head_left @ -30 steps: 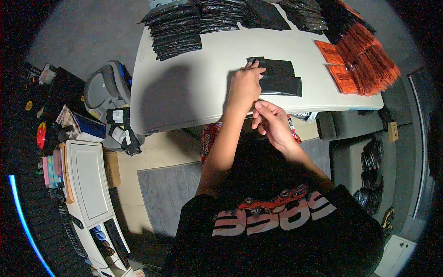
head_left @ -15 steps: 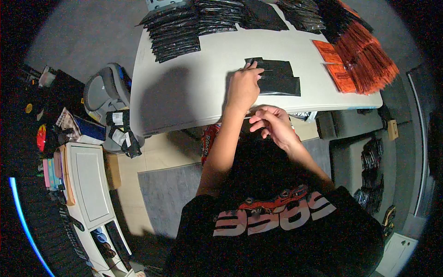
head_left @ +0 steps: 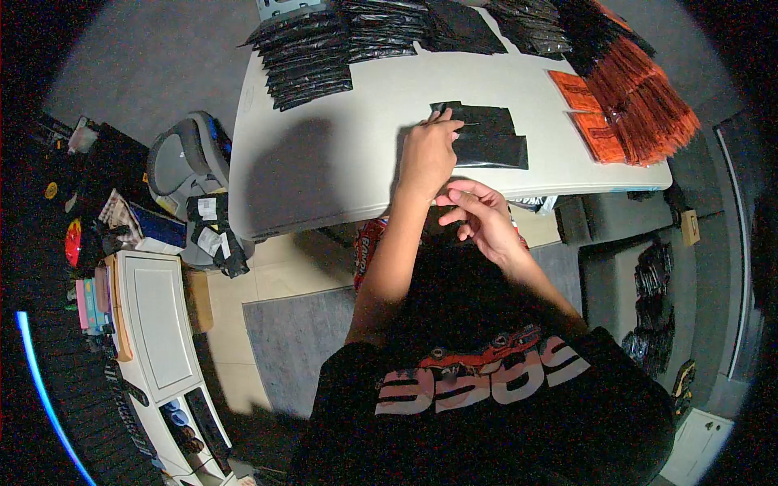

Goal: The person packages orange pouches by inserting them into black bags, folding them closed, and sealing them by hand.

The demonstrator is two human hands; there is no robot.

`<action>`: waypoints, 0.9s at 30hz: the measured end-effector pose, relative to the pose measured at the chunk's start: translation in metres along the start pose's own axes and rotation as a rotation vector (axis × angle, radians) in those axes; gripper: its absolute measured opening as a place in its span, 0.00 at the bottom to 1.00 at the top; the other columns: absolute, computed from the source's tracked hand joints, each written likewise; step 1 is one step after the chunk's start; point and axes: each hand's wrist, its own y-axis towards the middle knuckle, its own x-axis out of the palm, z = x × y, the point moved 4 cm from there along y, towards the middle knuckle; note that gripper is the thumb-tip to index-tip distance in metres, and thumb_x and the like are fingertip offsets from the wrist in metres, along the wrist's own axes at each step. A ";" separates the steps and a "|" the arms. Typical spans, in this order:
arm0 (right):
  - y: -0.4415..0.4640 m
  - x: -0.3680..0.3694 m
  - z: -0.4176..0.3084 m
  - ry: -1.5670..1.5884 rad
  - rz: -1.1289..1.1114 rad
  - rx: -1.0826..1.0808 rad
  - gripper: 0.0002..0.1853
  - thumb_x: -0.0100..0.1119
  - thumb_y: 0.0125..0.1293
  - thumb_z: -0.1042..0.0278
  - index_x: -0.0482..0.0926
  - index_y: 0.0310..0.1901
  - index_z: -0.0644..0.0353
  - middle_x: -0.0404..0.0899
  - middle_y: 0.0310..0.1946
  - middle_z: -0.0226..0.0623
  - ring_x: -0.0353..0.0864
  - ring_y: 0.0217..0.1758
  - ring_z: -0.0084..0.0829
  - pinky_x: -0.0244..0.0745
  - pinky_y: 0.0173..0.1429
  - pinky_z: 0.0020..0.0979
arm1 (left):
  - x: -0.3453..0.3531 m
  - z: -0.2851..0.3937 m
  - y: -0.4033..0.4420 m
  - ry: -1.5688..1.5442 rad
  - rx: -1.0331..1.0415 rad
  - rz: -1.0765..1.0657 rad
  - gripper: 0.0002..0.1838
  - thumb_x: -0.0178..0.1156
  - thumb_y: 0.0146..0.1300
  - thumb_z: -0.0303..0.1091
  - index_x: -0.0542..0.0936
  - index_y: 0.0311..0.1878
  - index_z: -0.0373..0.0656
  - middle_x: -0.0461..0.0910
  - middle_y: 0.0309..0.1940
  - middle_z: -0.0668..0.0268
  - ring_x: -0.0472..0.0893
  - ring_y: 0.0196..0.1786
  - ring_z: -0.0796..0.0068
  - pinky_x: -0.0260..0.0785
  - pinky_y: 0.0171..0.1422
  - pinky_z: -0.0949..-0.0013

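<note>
Flat on the white table [head_left: 365, 154], near its front edge, lie black plastic bags [head_left: 490, 150], folded or overlapping. My left hand [head_left: 429, 150] rests on their left end, fingers stretched over the plastic and lying apart. A thin pale line runs from those fingertips across the black surface; I cannot tell what it is. Just off the table's front edge, my right hand [head_left: 486, 219] is held up beside my left wrist. Its fingers are loosely bent and apart, and I see nothing held in them.
Stacks of black packets [head_left: 304, 69] line the table's far side. Orange packets [head_left: 640, 105] lie in a fanned row at the right, with two orange ones [head_left: 596, 136] beside them. A grey chair [head_left: 182, 158] and a white cabinet [head_left: 158, 320] stand at the left.
My right hand has risen slightly, its fingers spreading closer to my left wrist. My left hand and the black bags stay where they were.
</note>
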 end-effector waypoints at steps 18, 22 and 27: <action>0.001 0.001 -0.001 -0.142 0.065 0.082 0.12 0.64 0.77 0.58 0.85 0.50 0.58 0.91 0.42 0.39 0.91 0.35 0.25 0.73 0.22 0.21 | 0.000 0.001 0.000 0.016 -0.058 -0.043 0.16 0.59 0.67 0.21 0.89 0.54 0.41 0.82 0.63 0.50 0.81 0.66 0.48 0.74 0.72 0.54; 0.003 0.000 -0.002 -0.199 0.087 0.091 0.12 0.64 0.76 0.59 0.85 0.48 0.59 0.91 0.43 0.40 0.92 0.36 0.26 0.74 0.23 0.22 | 0.000 0.001 0.000 0.004 -0.058 -0.042 0.16 0.58 0.65 0.19 0.88 0.52 0.38 0.82 0.62 0.47 0.82 0.65 0.47 0.75 0.71 0.54; 0.004 0.003 -0.008 -0.238 0.118 -0.087 0.10 0.65 0.75 0.64 0.85 0.46 0.63 0.92 0.42 0.40 0.93 0.38 0.29 0.77 0.23 0.23 | 0.001 -0.001 0.000 -0.001 -0.037 -0.023 0.15 0.58 0.65 0.20 0.89 0.52 0.38 0.82 0.62 0.47 0.82 0.65 0.47 0.76 0.71 0.54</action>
